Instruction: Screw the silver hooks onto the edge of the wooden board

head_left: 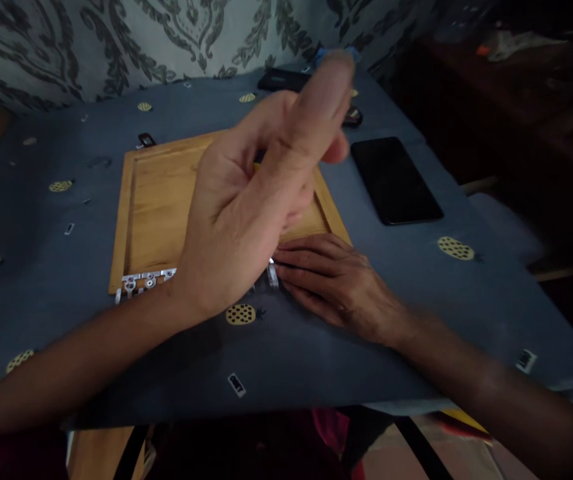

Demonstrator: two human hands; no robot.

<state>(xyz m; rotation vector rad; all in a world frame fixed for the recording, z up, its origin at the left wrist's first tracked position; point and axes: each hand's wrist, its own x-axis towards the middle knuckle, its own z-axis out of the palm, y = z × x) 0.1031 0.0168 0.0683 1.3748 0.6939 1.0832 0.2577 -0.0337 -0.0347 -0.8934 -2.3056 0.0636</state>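
My left hand [251, 193] is raised over a shallow wooden tray [159, 207], its fingers curled in and its thumb stretched up to the right. A small dark and yellow patch shows between its thumb and fingers; what it belongs to is mostly hidden. My right hand [336, 283] lies flat at the tray's near right corner, fingers stretched out and close together. Their tips touch or nearly touch a small silver metal end piece [272, 273]. Along the tray's near edge runs a silver metal strip with screws [150, 280], partly covered by my left wrist.
A black tablet or large phone [396, 180] lies right of the tray on the blue-grey tablecloth [306, 367]. Behind my left hand are a dark flat object [284, 80] and a small black item [352, 117]. A small black frame-shaped piece [146, 140] touches the tray's far left corner.
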